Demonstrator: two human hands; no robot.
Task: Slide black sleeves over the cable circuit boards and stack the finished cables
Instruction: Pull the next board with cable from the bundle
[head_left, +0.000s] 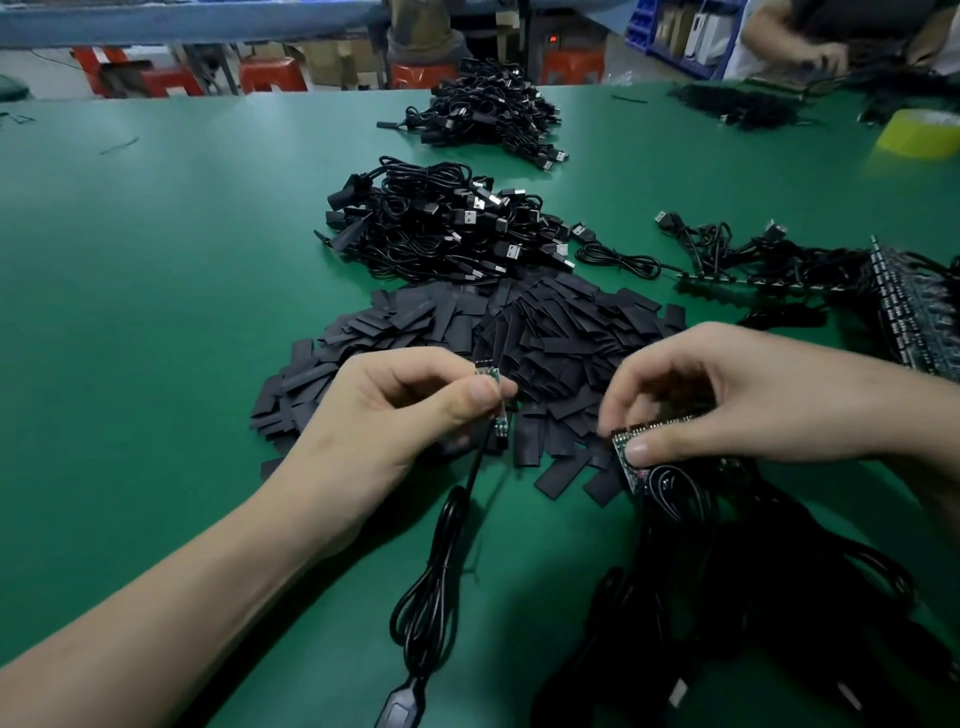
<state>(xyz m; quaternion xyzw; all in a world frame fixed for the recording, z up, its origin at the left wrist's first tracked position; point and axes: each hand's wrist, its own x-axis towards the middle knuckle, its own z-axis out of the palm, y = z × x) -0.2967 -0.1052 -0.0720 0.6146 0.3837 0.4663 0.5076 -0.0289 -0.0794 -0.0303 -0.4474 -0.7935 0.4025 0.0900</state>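
pinching one circuit board (487, 372) between thumb and forefinger, the left hand (395, 410) holds it near upright, free end up, its cable (436, 571) trailing toward the body. the right hand (727, 395) grips a bundle of unsleeved boards (625, 460); the black sleeves (550, 327) lie just beyond both hands, nearest the board's free end.
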